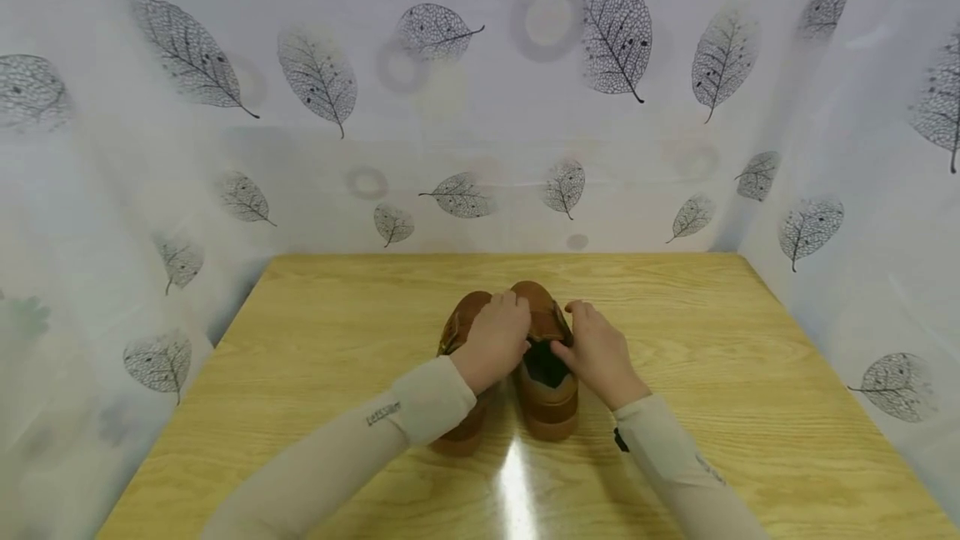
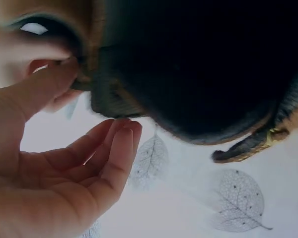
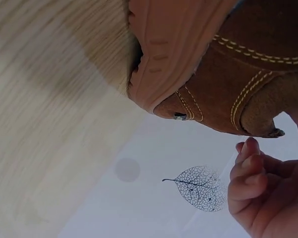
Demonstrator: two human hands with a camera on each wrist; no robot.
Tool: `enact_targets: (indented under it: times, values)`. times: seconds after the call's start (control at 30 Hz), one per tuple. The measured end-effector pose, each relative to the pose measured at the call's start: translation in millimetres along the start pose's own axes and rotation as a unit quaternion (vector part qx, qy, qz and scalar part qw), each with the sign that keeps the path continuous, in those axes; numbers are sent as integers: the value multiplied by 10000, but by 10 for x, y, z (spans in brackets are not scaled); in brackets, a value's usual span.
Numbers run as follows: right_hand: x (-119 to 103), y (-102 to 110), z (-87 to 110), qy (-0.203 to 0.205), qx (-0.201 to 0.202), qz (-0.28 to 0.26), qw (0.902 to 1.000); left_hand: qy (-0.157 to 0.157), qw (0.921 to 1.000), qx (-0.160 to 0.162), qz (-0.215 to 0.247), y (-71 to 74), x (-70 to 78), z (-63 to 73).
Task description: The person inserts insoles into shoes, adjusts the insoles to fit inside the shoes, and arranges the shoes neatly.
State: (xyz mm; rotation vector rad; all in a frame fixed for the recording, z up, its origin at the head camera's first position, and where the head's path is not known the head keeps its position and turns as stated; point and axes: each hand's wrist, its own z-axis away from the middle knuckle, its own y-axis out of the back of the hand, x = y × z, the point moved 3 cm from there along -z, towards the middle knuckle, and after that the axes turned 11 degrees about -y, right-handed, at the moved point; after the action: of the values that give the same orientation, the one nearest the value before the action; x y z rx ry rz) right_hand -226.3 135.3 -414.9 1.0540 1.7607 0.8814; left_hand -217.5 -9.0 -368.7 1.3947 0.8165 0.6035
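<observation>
Two brown leather shoes stand side by side on the wooden table, heels toward me. My left hand [image 1: 495, 338] reaches across the left shoe [image 1: 459, 438] to the upper of the right shoe [image 1: 551, 408]. In the left wrist view, its thumb and fingertips hold the edge of a flap beside the dark shoe opening [image 2: 198, 64]. My right hand [image 1: 603, 357] straddles the right shoe's outer side, thumb at the opening. Curled fingers [image 3: 248, 181] come close under a flap end in the right wrist view; the thumb is mostly hidden there.
A wood-grain table [image 1: 337, 315] lies under both shoes. White curtain [image 1: 480, 132] printed with grey leaves hangs behind and along both sides. Light glares off the tabletop just in front of the heels.
</observation>
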Motion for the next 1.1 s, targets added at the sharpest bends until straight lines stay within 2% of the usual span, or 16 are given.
enact_targets:
  times: [0.1, 0.17, 0.33, 0.47, 0.63, 0.8, 0.9, 0.97, 1.0, 1.03, 1.1]
  values:
    - [2, -18, -25, 95, -80, 276, 9995, 32, 9964, -182, -832, -82, 34, -89]
    - [4, -23, -39, 257, 43, 461, 9986, 44, 9930, -217, -1156, -113, 62, -144]
    - [24, -35, -61, 639, 440, 499, 9957, 80, 9897, -194, -1415, -144, 103, -237]
    - [27, -42, -61, 977, 513, 259, 9936, -92, 9905, -74, -1370, -149, 115, -257]
    - [26, -36, -54, 1212, 419, 43, 9917, -326, 9939, 18, -1052, -130, 132, -232]
    - [19, -22, -48, 1295, 335, -16, 9910, -248, 9968, -113, -745, -78, 112, -194]
    - [23, -15, -42, 1072, 158, -76, 9941, -131, 9989, -248, -364, -3, 56, -131]
    - [28, 1, -25, 680, -249, -258, 9970, -33, 9996, -224, 164, 81, -6, -49]
    - [36, 5, -13, 448, -474, -352, 9973, -4, 9990, -112, 440, 133, -43, 7]
    - [40, 23, 12, 218, -686, -478, 9963, 6, 9964, 150, 829, 190, -83, 74]
    - [51, 67, 77, -187, -1035, -769, 9915, -47, 9847, 819, 1536, 274, -176, 234]
